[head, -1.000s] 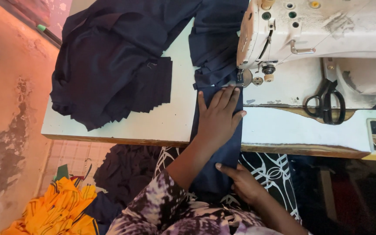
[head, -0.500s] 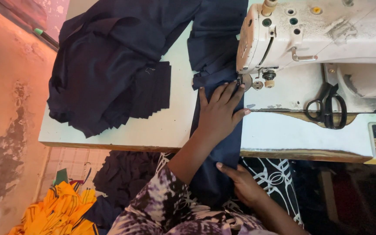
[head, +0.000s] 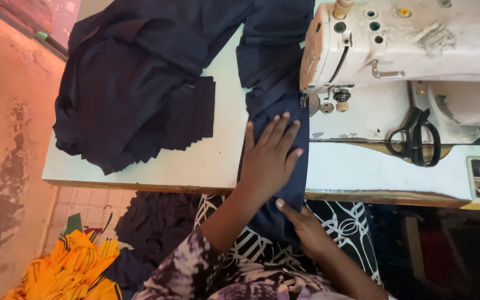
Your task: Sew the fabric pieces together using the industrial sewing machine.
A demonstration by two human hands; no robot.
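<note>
Left hand [head: 270, 161] fingers spread flat on navy fabric strip [head: 273, 91]; right hand [head: 306, 230] pinching its lower edge

A pile of cloth [head: 134, 89] lies on the left part of the bench [head: 195, 161]. The sewing machine [head: 406, 44] stands on the right part. A strip of cloth [head: 276, 94] runs between them and hangs over the near edge. The left hand [head: 270, 158] lies flat on the strip. The right hand [head: 306, 228] touches it below the edge. Scissors [head: 416, 136] lie right of the strip, beside the machine
</note>
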